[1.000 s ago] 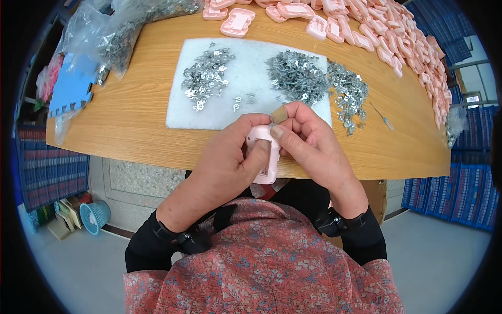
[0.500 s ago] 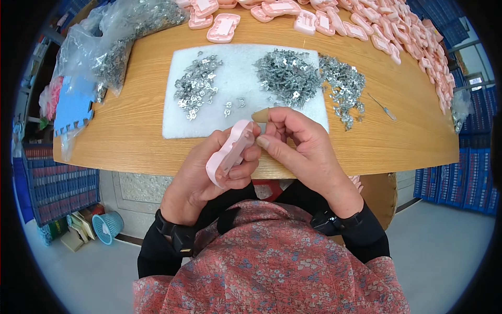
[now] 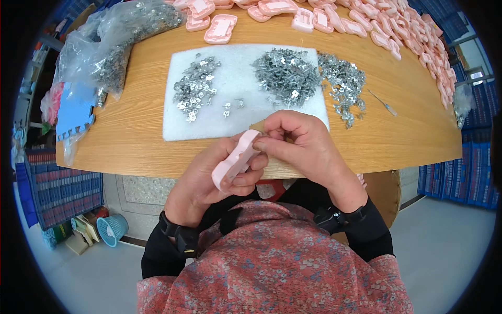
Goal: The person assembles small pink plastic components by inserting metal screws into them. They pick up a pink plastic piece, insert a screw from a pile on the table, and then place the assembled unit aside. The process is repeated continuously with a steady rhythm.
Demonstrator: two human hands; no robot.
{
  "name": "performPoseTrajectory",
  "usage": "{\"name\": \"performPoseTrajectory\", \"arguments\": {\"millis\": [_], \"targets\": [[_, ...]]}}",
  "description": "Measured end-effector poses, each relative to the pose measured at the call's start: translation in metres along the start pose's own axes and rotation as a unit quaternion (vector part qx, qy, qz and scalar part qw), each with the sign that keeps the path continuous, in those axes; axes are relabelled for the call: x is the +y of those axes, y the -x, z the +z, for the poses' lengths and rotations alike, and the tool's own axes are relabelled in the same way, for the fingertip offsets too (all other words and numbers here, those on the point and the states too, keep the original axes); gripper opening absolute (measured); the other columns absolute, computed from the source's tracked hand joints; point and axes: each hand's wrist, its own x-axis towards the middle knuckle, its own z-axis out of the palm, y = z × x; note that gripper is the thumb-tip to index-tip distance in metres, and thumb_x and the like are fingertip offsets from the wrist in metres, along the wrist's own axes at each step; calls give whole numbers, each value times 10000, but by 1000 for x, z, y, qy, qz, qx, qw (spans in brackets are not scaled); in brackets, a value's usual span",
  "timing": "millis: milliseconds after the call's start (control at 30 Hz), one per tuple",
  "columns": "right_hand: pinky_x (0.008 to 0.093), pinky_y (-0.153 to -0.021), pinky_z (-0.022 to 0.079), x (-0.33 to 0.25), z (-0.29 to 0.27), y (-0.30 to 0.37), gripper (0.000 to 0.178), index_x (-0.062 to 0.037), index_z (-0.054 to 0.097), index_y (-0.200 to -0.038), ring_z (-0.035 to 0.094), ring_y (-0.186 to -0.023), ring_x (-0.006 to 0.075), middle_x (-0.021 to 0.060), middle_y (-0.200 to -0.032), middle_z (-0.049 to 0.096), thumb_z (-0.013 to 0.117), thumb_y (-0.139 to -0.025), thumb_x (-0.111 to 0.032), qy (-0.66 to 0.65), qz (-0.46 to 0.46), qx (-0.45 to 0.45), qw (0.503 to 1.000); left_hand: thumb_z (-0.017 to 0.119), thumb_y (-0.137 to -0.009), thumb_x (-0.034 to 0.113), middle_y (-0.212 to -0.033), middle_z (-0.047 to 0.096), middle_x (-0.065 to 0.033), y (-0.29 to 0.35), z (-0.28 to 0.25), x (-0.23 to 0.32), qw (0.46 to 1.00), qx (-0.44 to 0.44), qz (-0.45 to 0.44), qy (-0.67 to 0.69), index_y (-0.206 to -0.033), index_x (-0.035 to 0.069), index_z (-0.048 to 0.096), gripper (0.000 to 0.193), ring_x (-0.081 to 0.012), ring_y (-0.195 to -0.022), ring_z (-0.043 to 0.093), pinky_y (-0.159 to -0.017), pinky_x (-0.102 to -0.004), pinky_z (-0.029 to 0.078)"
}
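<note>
Table: beneath and beyond the grip, the wooden table [image 3: 141, 110] is spread with work; its near edge is overlapped by both hands.
Pink pile: beyond and to the right of the grip, a great many shells are massed along the far side [image 3: 387, 23].
Mat: just beyond the grip, a white mat [image 3: 235, 68] is laid flat.
Bag: well to the left and beyond, a clear bag [image 3: 99, 63] is filled with metal pieces.
Blue tile: left of the grip, a blue tile [image 3: 76, 112] is partly covered by the bag.
Metal heaps: on the mat, a left heap [image 3: 196, 83] and a middle heap [image 3: 288, 76] are piled; a right heap [image 3: 342, 86] is set beside the mat.
Left hand: the shell is clamped firmly between palm and fingers of the left hand [image 3: 201, 175].
Right hand: thumb and forefinger of the right hand [image 3: 306, 138] are brought close at the shell's upper end; whether anything small is pinched there cannot be told.
Shell: the pink shell [image 3: 236, 159] is held tilted, edge upward, over the table's near edge.
Change: the shell has been turned from open-face-up, and the gap to the right fingertips has been closed; its upper end is judged to be the part now being worked.
Tool: right of the grip, a thin tool [image 3: 386, 104] is left lying.
Clips: just beyond the grip, a few clips [image 3: 226, 111] are scattered.
</note>
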Motion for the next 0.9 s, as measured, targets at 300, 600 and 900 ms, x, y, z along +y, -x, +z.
{"name": "performPoseTrajectory", "arguments": {"millis": [300,600,900], "targets": [[232,-645,446,-6,-28,2,159,-1,687,-1021,512,-684,74,-3,-755,558,703,-870,-48,190,-69,153,967,583,-926,108,-946,638,-39,27,-1,5,970,130,161,-130,-1475,45,414,578,-119,-708,603,-629,-231,509],[411,-768,454,-5,-11,-33,91,-89,677,-856,576,-861,281,75,-795,594,719,-776,-80,503,-229,183,813,578,-955,248,-1045,599,-102,34,-17,8,964,92,248,7,-1377,155,464,447,-243,-918,619,-776,-468,603],[408,-750,402,-9,-13,-47,104,-111,639,-818,557,-833,251,29,-763,586,721,-756,-128,522,-263,167,794,616,-944,198,-964,647,-108,26,-16,12,961,96,242,-95,-1417,110,424,518,-207,-846,667,-767,-440,612]]}}
